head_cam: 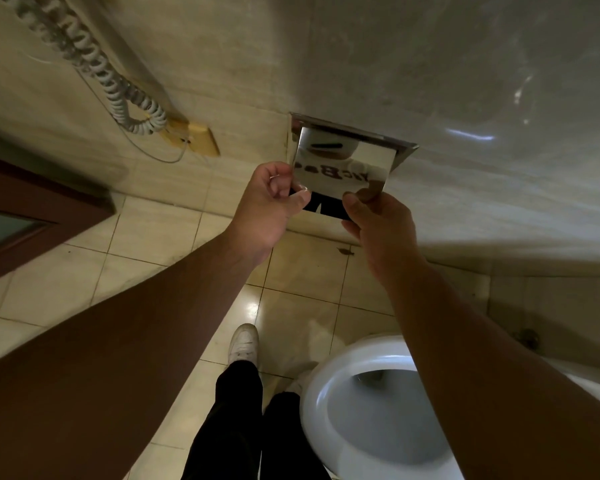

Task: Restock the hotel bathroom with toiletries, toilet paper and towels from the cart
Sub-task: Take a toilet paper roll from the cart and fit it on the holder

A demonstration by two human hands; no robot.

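A shiny metal flap (343, 164) of the recessed toilet paper holder (404, 148) in the wall is lifted outward, mirroring a white shirt. My left hand (271, 202) pinches the flap's lower left corner with thumb and curled fingers. My right hand (378, 220) grips the lower right corner, thumb on the mirrored face. What lies inside the holder is hidden behind the flap.
An open toilet bowl (378, 407) stands at lower right, close to my legs and white shoe (244, 342). A coiled phone cord (118, 91) hangs on the wall at upper left above a beige wall plate (201, 140). A brown door frame (32, 202) is at the left.
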